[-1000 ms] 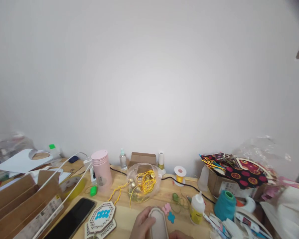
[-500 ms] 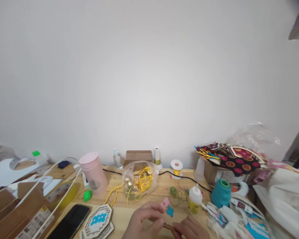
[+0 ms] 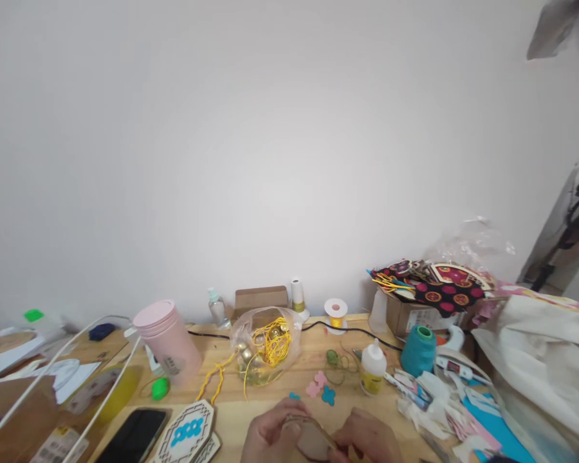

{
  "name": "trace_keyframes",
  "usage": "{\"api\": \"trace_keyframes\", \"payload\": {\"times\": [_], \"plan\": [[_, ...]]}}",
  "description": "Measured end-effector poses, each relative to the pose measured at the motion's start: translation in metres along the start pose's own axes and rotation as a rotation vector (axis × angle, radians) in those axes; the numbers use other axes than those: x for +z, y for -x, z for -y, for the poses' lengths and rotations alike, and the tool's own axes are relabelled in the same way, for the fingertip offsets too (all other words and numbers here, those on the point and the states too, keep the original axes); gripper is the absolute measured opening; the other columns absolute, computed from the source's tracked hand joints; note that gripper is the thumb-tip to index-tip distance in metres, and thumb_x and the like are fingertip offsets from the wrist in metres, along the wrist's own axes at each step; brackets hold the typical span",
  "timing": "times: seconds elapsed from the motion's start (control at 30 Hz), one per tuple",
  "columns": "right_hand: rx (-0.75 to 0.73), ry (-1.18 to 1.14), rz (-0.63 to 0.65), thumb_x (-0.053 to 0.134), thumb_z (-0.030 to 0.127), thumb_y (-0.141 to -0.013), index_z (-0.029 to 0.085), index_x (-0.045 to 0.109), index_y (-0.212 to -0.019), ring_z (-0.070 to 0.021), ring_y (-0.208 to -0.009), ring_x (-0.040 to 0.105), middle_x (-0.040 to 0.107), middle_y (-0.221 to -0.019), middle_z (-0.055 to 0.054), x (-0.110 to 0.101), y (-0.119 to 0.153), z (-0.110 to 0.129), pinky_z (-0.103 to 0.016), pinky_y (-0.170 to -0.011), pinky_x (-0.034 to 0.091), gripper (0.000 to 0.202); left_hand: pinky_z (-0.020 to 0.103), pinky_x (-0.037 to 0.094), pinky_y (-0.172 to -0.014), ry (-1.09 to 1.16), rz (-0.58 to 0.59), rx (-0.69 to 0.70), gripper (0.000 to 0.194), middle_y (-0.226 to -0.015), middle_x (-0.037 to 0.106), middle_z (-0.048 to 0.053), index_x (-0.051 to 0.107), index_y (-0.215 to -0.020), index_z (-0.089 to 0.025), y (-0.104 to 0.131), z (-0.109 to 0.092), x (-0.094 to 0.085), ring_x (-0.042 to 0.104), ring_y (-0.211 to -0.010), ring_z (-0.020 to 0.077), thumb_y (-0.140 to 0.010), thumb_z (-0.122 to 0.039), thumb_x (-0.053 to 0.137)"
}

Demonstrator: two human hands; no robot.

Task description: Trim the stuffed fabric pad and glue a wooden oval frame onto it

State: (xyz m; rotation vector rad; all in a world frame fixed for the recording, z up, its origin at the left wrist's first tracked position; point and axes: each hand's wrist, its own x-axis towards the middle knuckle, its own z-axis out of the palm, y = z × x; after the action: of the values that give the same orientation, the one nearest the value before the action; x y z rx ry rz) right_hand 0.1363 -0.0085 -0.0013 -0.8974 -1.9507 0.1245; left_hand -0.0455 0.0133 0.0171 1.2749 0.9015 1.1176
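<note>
At the front of the table my left hand [image 3: 274, 432] is closed around the left edge of a flat, pale wooden plaque [image 3: 312, 441] with a darker rim. My right hand [image 3: 369, 437] grips the plaque's right edge; its fingertips are partly hidden. The plaque is tilted, and its lower part is cut off by the frame. Just beyond my hands lie a blue flower-shaped cutout [image 3: 328, 395] and pink flower-shaped cutouts [image 3: 313, 388]. A small blue piece [image 3: 294, 396] shows behind my left fingers. A white glue bottle [image 3: 373, 370] with a yellow label stands upright beyond my right hand.
Octagonal wooden plaques [image 3: 186, 427] with blue flowers lie left, beside a phone [image 3: 132, 437]. A pink cup [image 3: 166, 341], a plastic bag [image 3: 265, 347] of yellow cord and a thread spool [image 3: 336, 316] stand behind. Right are a teal thread cone [image 3: 419, 352] and paper scraps [image 3: 427, 405].
The plaque between my hands has turned from edge-on to showing its flat face. A small blue piece now shows beyond my left hand. The camera view has shifted slightly right.
</note>
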Motion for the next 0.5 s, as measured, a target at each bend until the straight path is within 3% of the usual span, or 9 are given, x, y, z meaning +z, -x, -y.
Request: {"api": "trace_keyframes", "payload": {"times": [0.13, 0.23, 0.33, 0.5], "plan": [[0.109, -0.246, -0.042, 0.049, 0.045, -0.078, 0.017, 0.064, -0.070, -0.0105, -0.046, 0.050, 0.060, -0.052, -0.002, -0.001, -0.004, 0.011, -0.018, -0.044, 0.038, 0.032, 0.024, 0.040, -0.057, 0.102, -0.060, -0.040, 0.030, -0.065, 0.057, 0.004, 0.070, -0.055, -0.015, 0.002, 0.007, 0.006, 0.050, -0.061, 0.0153, -0.059, -0.045, 0.068], [0.243, -0.357, -0.084, 0.047, 0.038, -0.080, 0.015, 0.066, -0.070, -0.0111, -0.049, 0.051, 0.058, -0.054, -0.004, -0.002, -0.006, 0.019, -0.018, -0.045, 0.039, 0.031, 0.025, 0.039, -0.057, 0.131, -0.001, -0.072, 0.032, -0.062, 0.055, 0.004, 0.068, -0.051, -0.013, 0.001, 0.012, 0.011, 0.049, -0.060, 0.0159, -0.057, -0.045, 0.069], [0.355, -0.367, -0.044, 0.049, 0.030, -0.079, 0.014, 0.065, -0.061, -0.0102, -0.047, 0.049, 0.054, -0.051, -0.002, -0.002, -0.006, 0.021, -0.018, -0.045, 0.038, 0.029, 0.026, 0.039, -0.056, 0.096, 0.010, -0.089, 0.034, -0.059, 0.054, 0.004, 0.067, -0.050, -0.013, 0.001, 0.015, 0.015, 0.047, -0.059, 0.0159, -0.058, -0.046, 0.068], [0.394, -0.259, -0.046, 0.051, 0.021, -0.073, 0.013, 0.061, -0.053, -0.0094, -0.045, 0.048, 0.051, -0.048, 0.000, -0.001, -0.004, 0.017, -0.018, -0.044, 0.036, 0.024, 0.024, 0.038, -0.053, 0.054, 0.002, -0.088, 0.035, -0.060, 0.055, 0.003, 0.066, -0.050, -0.012, 0.000, 0.017, 0.015, 0.046, -0.057, 0.0143, -0.057, -0.047, 0.068]]}}
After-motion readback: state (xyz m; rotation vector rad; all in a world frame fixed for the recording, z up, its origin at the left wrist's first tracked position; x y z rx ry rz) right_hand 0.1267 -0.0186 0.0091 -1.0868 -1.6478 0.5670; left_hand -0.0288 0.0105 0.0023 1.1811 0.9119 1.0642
